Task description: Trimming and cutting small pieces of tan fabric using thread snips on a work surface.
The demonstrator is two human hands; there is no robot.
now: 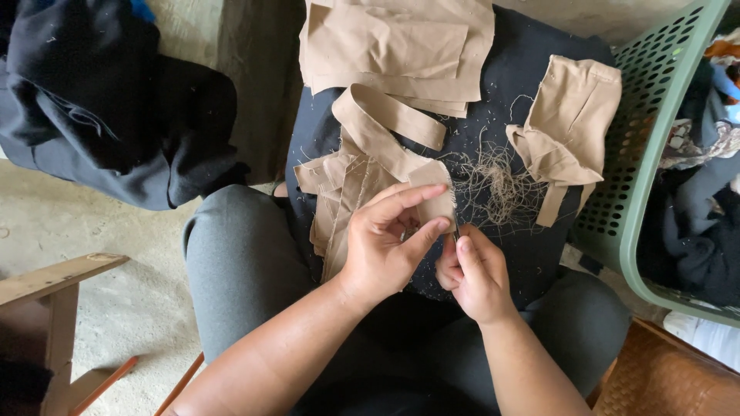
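Left hand (pixel 385 243) pinches the tan strip (pixel 370 139), right hand (pixel 470 270) closed on a small dark tool (pixel 456 229) (barely visible) beside it, which could nick the cloth.

Bare forearms without sleeves, and grey trousers (pixel 231 262) on the legs.

Seated person, grey trousers, a black cloth (pixel 524 85) spread over the lap. Left hand (pixel 385 243) pinches the end of a tan fabric strip (pixel 385 131) between thumb and fingers. Right hand (pixel 472 273) is closed around a small dark tool at the strip's edge; the tool itself is mostly hidden. A tangle of loose threads (pixel 493 185) lies just beside the hands. Stacked tan fabric pieces (pixel 397 46) sit further up; another folded tan piece (pixel 570 115) lies near a green perforated basket (pixel 655 131). Dark garments (pixel 108 100) are heaped on the floor.
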